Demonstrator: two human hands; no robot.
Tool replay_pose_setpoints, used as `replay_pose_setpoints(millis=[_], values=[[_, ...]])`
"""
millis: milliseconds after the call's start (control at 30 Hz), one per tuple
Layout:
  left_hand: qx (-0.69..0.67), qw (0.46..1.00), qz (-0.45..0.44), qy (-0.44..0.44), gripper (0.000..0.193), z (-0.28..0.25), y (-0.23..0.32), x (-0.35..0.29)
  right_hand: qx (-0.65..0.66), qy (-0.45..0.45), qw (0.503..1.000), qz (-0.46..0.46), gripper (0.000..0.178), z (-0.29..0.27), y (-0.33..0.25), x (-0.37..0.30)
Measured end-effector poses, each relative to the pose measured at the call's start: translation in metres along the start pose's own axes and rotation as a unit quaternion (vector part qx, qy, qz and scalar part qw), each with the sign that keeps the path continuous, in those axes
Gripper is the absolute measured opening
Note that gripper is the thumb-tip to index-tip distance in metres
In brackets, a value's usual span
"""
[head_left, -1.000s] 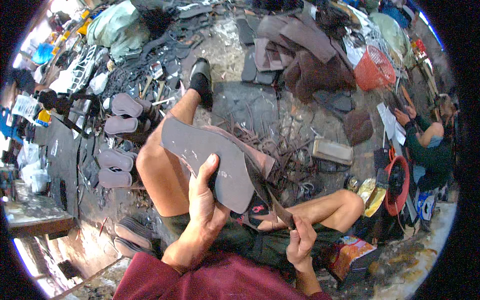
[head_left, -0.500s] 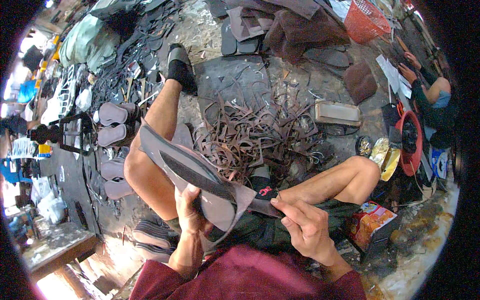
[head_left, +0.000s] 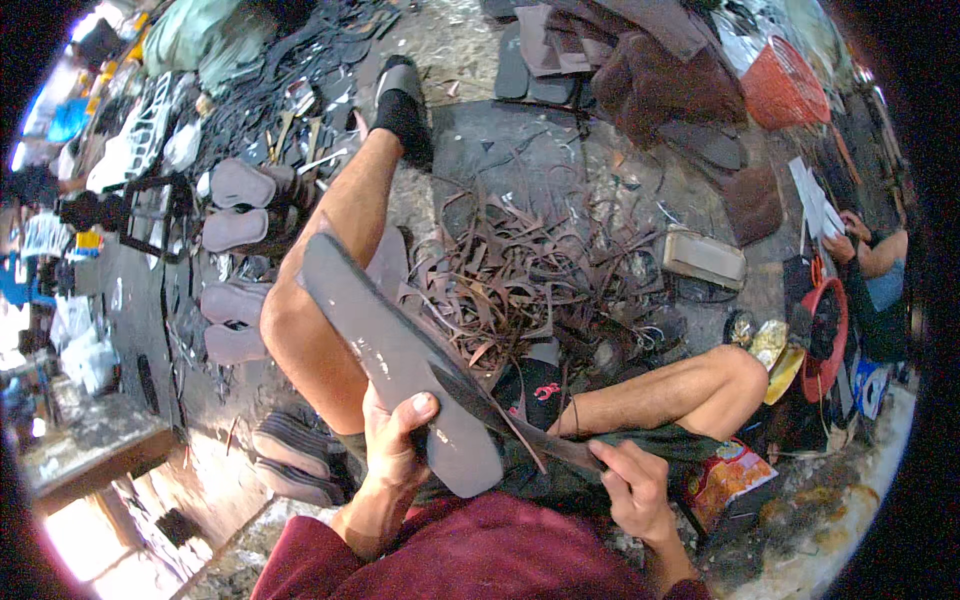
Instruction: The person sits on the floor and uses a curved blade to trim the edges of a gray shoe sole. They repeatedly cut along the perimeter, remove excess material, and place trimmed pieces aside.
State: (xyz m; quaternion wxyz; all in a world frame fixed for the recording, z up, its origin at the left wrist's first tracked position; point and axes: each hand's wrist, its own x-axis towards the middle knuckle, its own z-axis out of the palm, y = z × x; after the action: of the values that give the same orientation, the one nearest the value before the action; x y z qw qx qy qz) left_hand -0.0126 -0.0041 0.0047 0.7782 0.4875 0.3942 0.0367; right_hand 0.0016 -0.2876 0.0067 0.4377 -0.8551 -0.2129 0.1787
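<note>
A long grey shoe sole (head_left: 385, 345) slants across my lap, its far end over my bent left leg. My left hand (head_left: 395, 445) is closed round its edge, with the thumb pressed on the flat face near the heel end. From the sole's right side a dark flat strip (head_left: 562, 447) runs toward the right. My right hand (head_left: 637, 487) pinches the strip's outer end between curled fingers. Where the strip joins the sole is partly hidden behind the sole.
A tangled heap of brown scrap strips (head_left: 540, 270) lies between my legs. Paired grey soles (head_left: 238, 230) stand at left, stacked soles (head_left: 290, 455) lower down. A beige block (head_left: 705, 258), red basket (head_left: 785, 90) and red basin (head_left: 828, 345) are at right, near another person's hands (head_left: 845, 238).
The sole has turned so its flat face shows more fully. My right hand has moved right and down, drawing the strip out from the sole. The whole view has shifted slightly.
</note>
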Motion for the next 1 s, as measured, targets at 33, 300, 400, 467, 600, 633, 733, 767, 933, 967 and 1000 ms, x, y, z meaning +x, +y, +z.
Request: replay_pose_setpoints(millis=[33, 300, 400, 467, 600, 633, 733, 767, 933, 967, 1000], values=[[-0.105, 0.994, 0.009, -0.025, 0.063, -0.005, -0.005, 0.002, -0.006, -0.014, 1.0, 0.003, 0.04, -0.004, 0.003, -0.004], [-0.013, 0.997, -0.005, -0.074, 0.062, -0.017, -0.013, 0.003, -0.023, -0.035, 0.998, -0.041, 0.037, 0.013, -0.004, 0.062], [0.008, 0.996, -0.013, -0.087, 0.071, -0.025, -0.021, 0.001, 0.021, -0.058, 0.996, -0.059, 0.039, 0.028, -0.012, 0.098], [-0.011, 0.993, -0.033, -0.11, 0.073, -0.025, -0.015, 0.003, 0.037, -0.04, 0.995, -0.078, 0.042, 0.041, -0.018, 0.114], [-0.027, 0.993, -0.041, -0.106, 0.074, -0.016, -0.011, 0.003, 0.028, 0.014, 0.994, -0.105, 0.041, 0.072, -0.028, 0.143], [-0.009, 0.991, -0.032, -0.126, 0.072, -0.02, -0.013, 0.004, 0.026, 0.026, 0.994, -0.106, 0.04, 0.076, -0.032, 0.153], [0.022, 0.99, -0.034, -0.135, 0.071, -0.021, -0.023, -0.001, 0.027, 0.065, 0.99, -0.122, 0.036, 0.088, -0.04, 0.181], [0.029, 0.986, -0.049, -0.155, 0.078, -0.026, -0.023, -0.001, 0.06, 0.077, 0.985, -0.14, 0.035, 0.089, -0.043, 0.188], [-0.132, 0.981, 0.079, -0.116, 0.069, -0.022, 0.025, 0.004, 0.076, 0.041, 0.981, -0.171, 0.035, 0.071, -0.063, 0.131], [-0.116, 0.984, 0.059, -0.121, 0.058, -0.024, 0.034, 0.003, 0.061, 0.019, 0.989, -0.136, 0.035, 0.072, -0.07, 0.123], [-0.1, 0.984, 0.039, -0.139, 0.047, -0.028, 0.039, 0.006, 0.046, 0.028, 0.987, -0.153, 0.035, 0.073, -0.065, 0.119]])
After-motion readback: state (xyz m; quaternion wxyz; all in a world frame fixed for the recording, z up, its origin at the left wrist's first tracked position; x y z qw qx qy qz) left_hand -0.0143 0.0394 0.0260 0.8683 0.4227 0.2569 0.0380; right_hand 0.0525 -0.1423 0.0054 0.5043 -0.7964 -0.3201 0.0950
